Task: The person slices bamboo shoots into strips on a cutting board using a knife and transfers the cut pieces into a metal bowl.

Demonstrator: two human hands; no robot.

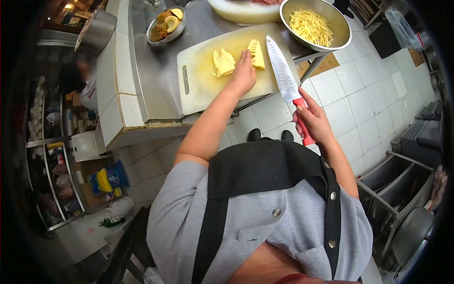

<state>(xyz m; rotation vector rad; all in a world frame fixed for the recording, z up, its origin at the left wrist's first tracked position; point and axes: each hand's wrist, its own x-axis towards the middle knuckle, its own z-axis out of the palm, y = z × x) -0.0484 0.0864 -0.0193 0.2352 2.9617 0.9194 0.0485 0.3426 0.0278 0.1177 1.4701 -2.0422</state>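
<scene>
My right hand [312, 118] is wrapped round the red handle of a chef's knife [282, 68]. The blade points away from me beside the right edge of the white cutting board [198, 102]. My left hand [242, 75] is stretched out flat over the board, fingertips against or right beside a pale yellow piece of bamboo shoot [257, 56]; I cannot tell if they press on it. Another piece of bamboo shoot [223, 62], with comb-like ridges, lies to the left of that hand. Yellow liquid stains the board around both.
A steel bowl [343, 35] of thin yellow strips [309, 28] stands beyond the board on the right. At the back left, a smaller bowl [177, 33] holds brownish and yellow pieces. A large white round block [236, 12] bears some meat. Another person [87, 90] is at far left.
</scene>
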